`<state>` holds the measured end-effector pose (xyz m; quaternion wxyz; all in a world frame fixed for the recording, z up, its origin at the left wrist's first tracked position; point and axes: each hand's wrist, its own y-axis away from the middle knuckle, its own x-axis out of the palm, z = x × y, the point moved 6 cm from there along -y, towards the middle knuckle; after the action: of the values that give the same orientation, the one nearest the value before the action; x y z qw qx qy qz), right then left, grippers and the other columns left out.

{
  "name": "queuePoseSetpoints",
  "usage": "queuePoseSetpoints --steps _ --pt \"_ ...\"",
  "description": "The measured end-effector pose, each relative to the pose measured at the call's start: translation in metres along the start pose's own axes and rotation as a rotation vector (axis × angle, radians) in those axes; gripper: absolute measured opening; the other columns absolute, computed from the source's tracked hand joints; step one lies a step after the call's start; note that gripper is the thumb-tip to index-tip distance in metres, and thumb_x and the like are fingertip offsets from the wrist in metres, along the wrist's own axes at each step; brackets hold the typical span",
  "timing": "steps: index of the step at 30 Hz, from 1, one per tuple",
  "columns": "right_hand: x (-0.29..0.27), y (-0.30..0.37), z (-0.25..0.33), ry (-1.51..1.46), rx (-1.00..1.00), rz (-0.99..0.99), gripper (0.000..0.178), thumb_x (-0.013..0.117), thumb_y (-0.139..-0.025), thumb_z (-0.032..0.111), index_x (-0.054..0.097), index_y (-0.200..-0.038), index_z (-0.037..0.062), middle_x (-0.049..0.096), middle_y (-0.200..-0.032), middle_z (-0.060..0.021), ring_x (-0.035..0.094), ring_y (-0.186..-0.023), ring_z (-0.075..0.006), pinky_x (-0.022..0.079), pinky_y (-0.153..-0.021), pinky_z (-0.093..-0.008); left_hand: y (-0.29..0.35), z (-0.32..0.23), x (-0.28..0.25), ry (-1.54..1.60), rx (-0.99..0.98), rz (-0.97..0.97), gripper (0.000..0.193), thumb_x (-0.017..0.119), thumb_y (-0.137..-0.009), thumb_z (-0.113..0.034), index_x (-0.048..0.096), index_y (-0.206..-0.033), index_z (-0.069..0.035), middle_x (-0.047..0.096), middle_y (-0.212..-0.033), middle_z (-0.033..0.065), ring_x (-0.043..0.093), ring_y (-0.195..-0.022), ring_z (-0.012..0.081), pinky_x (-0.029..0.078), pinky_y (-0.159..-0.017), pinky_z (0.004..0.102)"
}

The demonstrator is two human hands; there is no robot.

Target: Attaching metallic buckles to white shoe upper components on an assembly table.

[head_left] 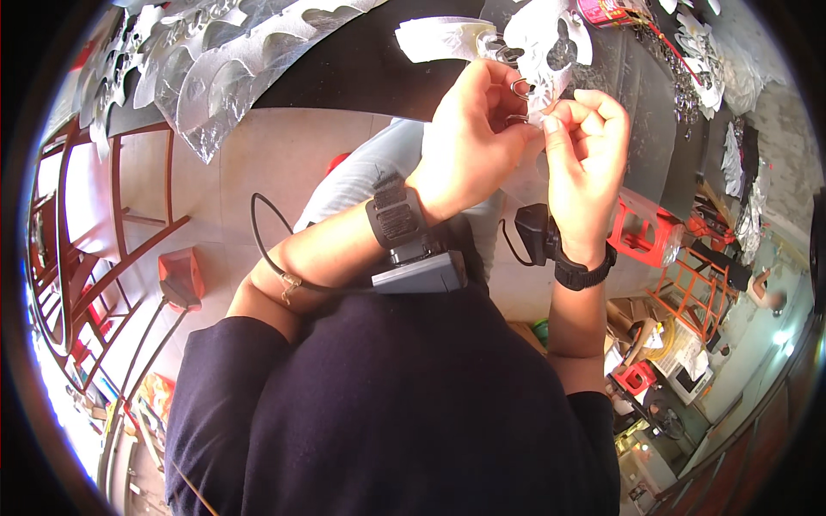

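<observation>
Over the table's edge, both my hands are together at a white cut-out piece point(535, 39) with curved openings. My left hand point(475, 142) is closed at its left side, fingers curled beside shiny metal rings point(519, 88). With thumb and forefinger, my right hand point(589, 142) pinches the lower tip of the piece; its other fingers are loosely curled. Another white curved piece point(443, 39) lies on the table just left of it, with more metal parts between the two. The exact grip of my left fingertips is partly hidden.
Clear plastic sheeting with white scalloped pieces point(232, 73) hangs over the dark table point(344, 82) at left. A pink-red container point(602, 12) and many small metal parts point(675, 82) lie at the right. Red stools point(641, 230) and wooden chairs point(116, 193) stand around. Another person point(761, 291) is far right.
</observation>
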<state>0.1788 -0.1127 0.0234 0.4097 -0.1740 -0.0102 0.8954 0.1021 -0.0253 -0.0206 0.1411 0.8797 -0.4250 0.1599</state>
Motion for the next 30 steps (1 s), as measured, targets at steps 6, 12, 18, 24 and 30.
queuePoseSetpoints --steps 6,12,18,24,30 --pt "0.0 0.003 0.003 0.005 0.001 -0.04 0.033 0.055 -0.08 -0.006 0.04 -0.109 0.0011 0.055 -0.083 -0.0046 0.051 -0.07 -0.0082 0.043 -0.065 -0.0211 0.002 0.0 0.001 0.094 0.011 -0.017 0.034 0.06 -0.074 0.013 0.044 -0.1 -0.001 0.058 -0.091 0.0078 0.058 -0.086 0.0126 0.049 -0.077 0.0238" --pt "-0.007 -0.003 0.006 0.177 -0.011 -0.04 0.038 0.062 -0.077 -0.002 0.041 -0.109 0.0023 0.053 -0.088 -0.0056 0.052 -0.072 -0.0094 0.045 -0.065 -0.0223 0.004 -0.001 -0.004 0.142 0.013 -0.008 0.034 0.061 -0.073 0.012 0.044 -0.101 -0.001 0.058 -0.093 0.0095 0.058 -0.087 0.0138 0.049 -0.078 0.025" --pt "-0.007 -0.011 -0.014 -0.209 0.253 0.175 0.043 0.064 -0.077 -0.002 0.042 -0.113 -0.0007 0.053 -0.08 -0.001 0.052 -0.073 -0.0066 0.044 -0.065 -0.0189 0.004 0.0 -0.007 0.176 -0.046 0.098 0.035 0.063 -0.074 0.009 0.045 -0.103 0.0 0.058 -0.093 0.0103 0.059 -0.086 0.015 0.05 -0.077 0.026" --pt "-0.001 -0.011 -0.016 -0.352 0.324 0.273 0.038 0.061 -0.08 -0.001 0.043 -0.113 -0.0011 0.054 -0.082 -0.0013 0.053 -0.076 -0.0071 0.044 -0.068 -0.019 0.001 -0.002 -0.009 0.209 -0.124 0.049 0.033 0.066 -0.072 0.007 0.047 -0.099 0.0 0.06 -0.087 0.0092 0.059 -0.078 0.0139 0.049 -0.072 0.0248" --pt "-0.006 -0.004 -0.006 -0.527 0.433 0.194 0.041 0.058 -0.083 0.0 0.041 -0.12 0.0004 0.056 -0.089 -0.0051 0.054 -0.086 -0.01 0.044 -0.075 -0.0218 0.001 0.0 -0.01 0.395 -0.16 0.0 0.03 0.063 -0.071 0.009 0.047 -0.094 0.0 0.06 -0.084 0.009 0.059 -0.075 0.0134 0.049 -0.068 0.0244"
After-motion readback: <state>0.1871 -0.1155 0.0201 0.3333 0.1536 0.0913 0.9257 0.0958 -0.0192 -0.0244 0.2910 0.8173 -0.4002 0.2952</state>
